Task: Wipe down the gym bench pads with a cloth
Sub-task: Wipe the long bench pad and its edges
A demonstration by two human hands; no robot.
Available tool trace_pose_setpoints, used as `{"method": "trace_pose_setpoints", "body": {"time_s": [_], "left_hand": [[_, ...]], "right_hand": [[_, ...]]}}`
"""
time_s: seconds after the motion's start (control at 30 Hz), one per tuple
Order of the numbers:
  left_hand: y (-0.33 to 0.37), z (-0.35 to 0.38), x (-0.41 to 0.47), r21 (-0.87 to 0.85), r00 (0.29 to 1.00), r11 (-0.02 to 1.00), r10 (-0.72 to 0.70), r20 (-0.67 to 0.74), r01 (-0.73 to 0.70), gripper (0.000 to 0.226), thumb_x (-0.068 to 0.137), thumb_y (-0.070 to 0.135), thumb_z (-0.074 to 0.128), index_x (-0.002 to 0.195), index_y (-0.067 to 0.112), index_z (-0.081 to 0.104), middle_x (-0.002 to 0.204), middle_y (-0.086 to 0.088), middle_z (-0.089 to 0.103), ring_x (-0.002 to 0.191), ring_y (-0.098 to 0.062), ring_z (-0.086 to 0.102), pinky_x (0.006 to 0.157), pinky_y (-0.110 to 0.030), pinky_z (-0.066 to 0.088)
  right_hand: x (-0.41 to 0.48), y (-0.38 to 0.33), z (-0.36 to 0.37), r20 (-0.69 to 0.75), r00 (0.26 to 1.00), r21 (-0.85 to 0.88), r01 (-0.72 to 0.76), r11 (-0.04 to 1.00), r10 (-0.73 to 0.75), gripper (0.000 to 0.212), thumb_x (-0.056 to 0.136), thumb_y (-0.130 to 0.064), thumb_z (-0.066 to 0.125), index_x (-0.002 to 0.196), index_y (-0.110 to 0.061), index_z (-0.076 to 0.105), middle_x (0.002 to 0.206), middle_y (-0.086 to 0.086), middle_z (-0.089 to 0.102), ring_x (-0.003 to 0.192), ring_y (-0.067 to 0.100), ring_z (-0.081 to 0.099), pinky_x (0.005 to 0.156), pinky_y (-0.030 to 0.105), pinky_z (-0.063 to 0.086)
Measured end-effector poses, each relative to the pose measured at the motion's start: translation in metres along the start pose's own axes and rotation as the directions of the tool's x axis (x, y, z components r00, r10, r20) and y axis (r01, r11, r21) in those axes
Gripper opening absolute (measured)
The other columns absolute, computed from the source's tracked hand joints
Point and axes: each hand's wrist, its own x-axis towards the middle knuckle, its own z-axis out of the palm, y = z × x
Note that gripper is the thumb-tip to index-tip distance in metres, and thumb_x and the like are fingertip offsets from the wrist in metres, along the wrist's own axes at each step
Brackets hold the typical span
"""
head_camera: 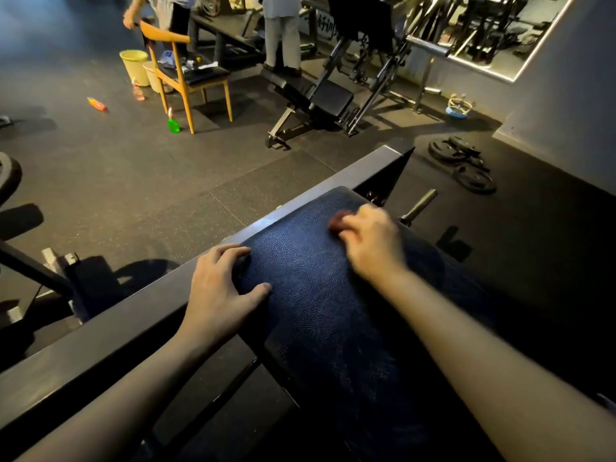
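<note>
A dark blue textured bench pad (310, 288) runs from the bottom middle up toward the centre. My left hand (220, 288) rests on the pad's left edge, fingers spread, thumb on the top surface. My right hand (370, 241) is blurred near the pad's far end, with its fingers curled round a small reddish cloth (338, 223) that touches the pad; most of the cloth is hidden under the hand.
A grey steel frame beam (133, 315) runs along the pad's left side. A barbell sleeve (418, 208) sticks out beyond the pad. On the floor: weight plates (463, 165), a black bench (313, 101), a wooden chair (186, 75), a green spray bottle (173, 123), yellow buckets (135, 66). Two people stand at the back.
</note>
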Motion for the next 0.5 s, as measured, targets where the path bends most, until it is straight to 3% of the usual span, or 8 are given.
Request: {"method": "trace_pose_setpoints", "body": {"time_s": [0.07,0.13,0.2,0.23,0.3,0.37,0.43,0.5], "left_hand": [[-0.001,-0.001,-0.001,-0.111,0.999,0.994,-0.022,-0.026,0.019,0.059,0.071,0.042,0.063,0.120,0.010,0.068,0.124,-0.002,0.062,0.116,-0.008,0.050,0.103,-0.009,0.031],[-0.001,-0.004,-0.001,-0.218,0.998,0.975,-0.048,-0.046,0.037,0.048,0.072,0.020,0.060,0.118,0.008,0.067,0.120,-0.006,0.064,0.112,-0.005,0.053,0.099,-0.002,0.031],[-0.002,-0.004,-0.002,-0.228,0.998,0.973,-0.044,-0.033,0.036,0.046,0.072,0.015,0.058,0.117,0.009,0.067,0.119,-0.001,0.063,0.114,-0.009,0.054,0.100,-0.003,0.031],[-0.003,-0.003,-0.003,-0.205,0.999,0.978,-0.030,-0.024,0.025,0.046,0.073,0.017,0.060,0.117,0.010,0.067,0.120,0.002,0.062,0.117,-0.011,0.054,0.101,-0.003,0.030],[-0.005,-0.002,-0.004,-0.157,1.000,0.988,-0.014,-0.011,0.012,0.045,0.074,0.021,0.062,0.117,0.012,0.068,0.122,0.005,0.060,0.120,-0.013,0.052,0.104,-0.005,0.029],[-0.006,-0.001,-0.005,-0.124,1.000,0.992,-0.013,-0.007,0.012,0.045,0.074,0.024,0.062,0.117,0.012,0.068,0.124,0.007,0.058,0.122,-0.012,0.050,0.106,-0.012,0.030],[-0.005,0.000,-0.006,-0.106,1.000,0.994,-0.009,-0.005,0.009,0.047,0.074,0.025,0.062,0.119,0.011,0.068,0.125,0.007,0.057,0.122,-0.011,0.049,0.107,-0.013,0.029],[-0.003,0.000,-0.006,-0.098,1.000,0.995,-0.010,-0.008,0.009,0.048,0.075,0.025,0.061,0.120,0.011,0.068,0.124,0.007,0.056,0.121,-0.009,0.048,0.104,-0.006,0.026]], "right_hand": [[-0.050,-0.051,-0.002,0.044,0.963,0.127,0.258,0.958,-0.265,0.012,0.083,-0.021,0.066,0.092,-0.013,0.071,0.091,0.007,0.056,0.088,0.029,0.053,0.073,0.040,0.047],[-0.089,-0.072,-0.015,0.131,0.860,0.231,0.457,0.859,-0.492,0.020,0.083,-0.015,0.068,0.103,-0.009,0.069,0.093,0.009,0.055,0.086,0.028,0.050,0.073,0.038,0.042],[-0.083,-0.051,-0.021,0.115,0.767,0.212,0.602,0.770,-0.631,0.023,0.085,-0.011,0.064,0.107,-0.008,0.070,0.093,0.010,0.056,0.083,0.027,0.049,0.073,0.036,0.039],[-0.069,-0.036,-0.020,0.111,0.761,0.139,0.625,0.768,-0.639,0.020,0.087,-0.011,0.060,0.104,-0.009,0.070,0.092,0.010,0.055,0.082,0.027,0.048,0.073,0.037,0.040],[-0.026,0.002,-0.012,0.064,0.865,-0.053,0.502,0.863,-0.498,0.015,0.087,-0.013,0.057,0.096,-0.012,0.069,0.090,0.010,0.054,0.082,0.030,0.051,0.073,0.042,0.048],[0.015,0.048,-0.008,-0.002,0.987,-0.201,0.155,0.967,-0.158,0.016,0.089,-0.014,0.061,0.100,-0.013,0.073,0.098,0.011,0.055,0.094,0.035,0.054,0.080,0.047,0.051],[0.032,0.078,-0.009,-0.048,0.974,-0.162,-0.226,0.961,0.222,0.020,0.094,-0.017,0.062,0.108,-0.012,0.075,0.109,0.014,0.056,0.107,0.037,0.053,0.089,0.044,0.049],[0.027,0.062,-0.006,-0.077,0.949,-0.127,-0.315,0.941,0.307,0.020,0.094,-0.017,0.063,0.106,-0.008,0.075,0.111,0.016,0.057,0.107,0.038,0.052,0.089,0.043,0.045]]}}
